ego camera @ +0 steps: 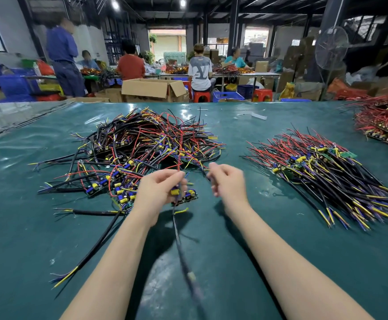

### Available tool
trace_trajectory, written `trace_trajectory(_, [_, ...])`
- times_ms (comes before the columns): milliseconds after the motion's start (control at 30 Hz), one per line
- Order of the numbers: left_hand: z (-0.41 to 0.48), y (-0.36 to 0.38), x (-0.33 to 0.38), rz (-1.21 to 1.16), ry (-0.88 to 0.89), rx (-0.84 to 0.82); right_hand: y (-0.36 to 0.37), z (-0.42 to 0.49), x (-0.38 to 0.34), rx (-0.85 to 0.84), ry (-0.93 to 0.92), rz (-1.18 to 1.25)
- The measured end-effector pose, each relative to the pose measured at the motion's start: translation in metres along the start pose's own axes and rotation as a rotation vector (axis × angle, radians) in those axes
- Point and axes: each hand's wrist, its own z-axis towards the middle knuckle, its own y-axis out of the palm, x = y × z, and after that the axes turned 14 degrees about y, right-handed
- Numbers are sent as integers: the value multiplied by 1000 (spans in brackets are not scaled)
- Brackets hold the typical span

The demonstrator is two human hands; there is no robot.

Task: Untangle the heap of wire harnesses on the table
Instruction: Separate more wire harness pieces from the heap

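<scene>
A tangled heap of wire harnesses with black, red, yellow and blue wires and small boards lies on the green table, left of centre. My left hand grips one harness by its board end; its red wire runs up into the heap and its black cable hangs blurred toward me. My right hand, just to the right, has its fingers curled, and a thin dark wire runs from its fingertips toward the heap. The hand is blurred.
A sorted bundle of harnesses lies aligned to the right. Another pile of red-wired boards sits at the far right edge. Loose black cables trail at the left. Beyond the table are cardboard boxes, stools and seated people.
</scene>
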Motion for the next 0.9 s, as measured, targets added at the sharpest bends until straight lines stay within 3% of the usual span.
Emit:
trace_trajectory(67, [4, -2, -5, 11, 71, 147, 15, -16, -4, -350, 139, -119])
trace_trajectory(133, [6, -4, -9, 34, 139, 248, 22, -27, -8, -597, 349, -128])
trace_trajectory(267, [7, 0, -10, 19, 258, 344, 21, -32, -9, -763, 592, 79])
trace_trajectory(400, [5, 4, -13, 17, 276, 329, 16, -33, -8, -818, 654, 173])
trace_trajectory(600, [5, 4, -17, 76, 206, 317, 12, -21, -7, -652, 744, 337])
trace_trajectory(800, [4, -6, -18, 164, 56, -100, 9, -18, -8, -644, 780, 396])
trace_trajectory(900, [5, -12, -14, 156, 38, -77, 6, -17, -9, -658, 762, 395])
